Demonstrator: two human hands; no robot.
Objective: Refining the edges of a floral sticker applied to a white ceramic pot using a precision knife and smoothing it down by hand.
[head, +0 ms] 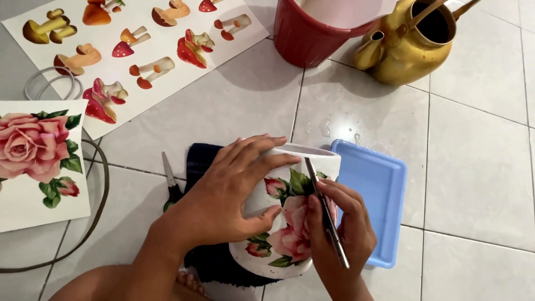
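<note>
At the far left lies a rose print sheet (36,161) on the tiled floor (479,167), with a mushroom print sheet (134,50) above it and small scissors (170,184) beside a dark cloth (203,161). The left hand (234,189) spreads wide, fingers curled over a white pot (290,223) lying on its side on that cloth, rose picture facing up. The right hand (345,228) pinches a thin brush (326,212) against the rose, just beside a blue tray (376,189); a red bucket (304,33) and brass kettle (407,44) stand behind.
</note>
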